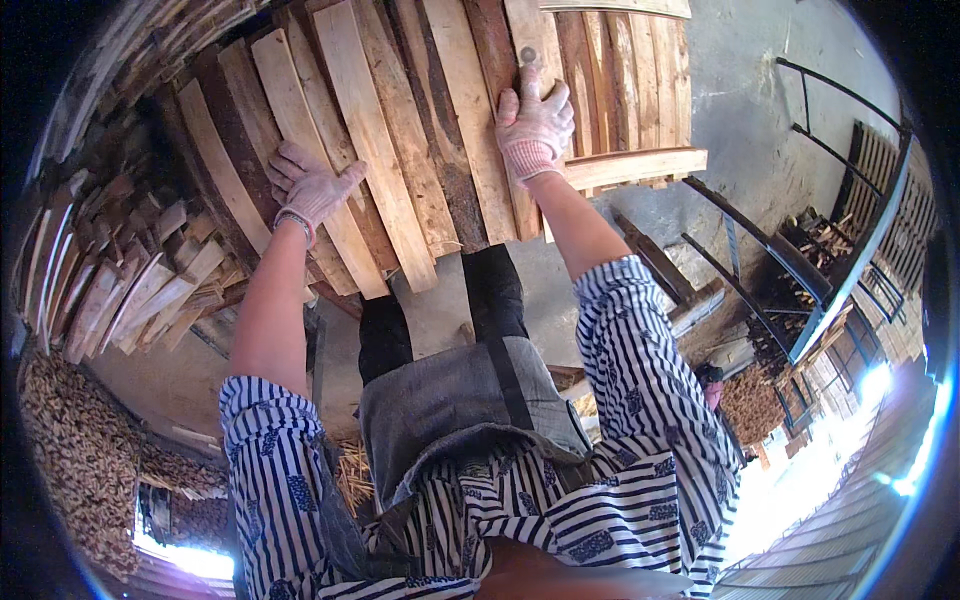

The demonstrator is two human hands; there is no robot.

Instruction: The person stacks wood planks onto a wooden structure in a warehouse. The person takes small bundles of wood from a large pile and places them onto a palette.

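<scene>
Wooden boards [372, 120] lie side by side in front of me, some pale and some with dark bark. My left hand [312, 190], in a pale, dirty work glove, rests across a light board [290, 90] toward the left, its thumb and fingers apart. Farther right, my right hand [537, 125], gloved alike, lies on a narrow pale board [525, 25] with a dark round knot. Its index finger stretches toward the knot, and the other fingers spread over the wood. Both palms face down, hiding the wood under them.
Stacked wood pieces [150, 270] stand at the left, above heaped wood scraps [75, 440]. A short plank [640, 165] lies crosswise by my right wrist. Metal frames [840, 270] stand on the concrete floor [735, 110] at the right. A grey apron [440, 390] covers my lap.
</scene>
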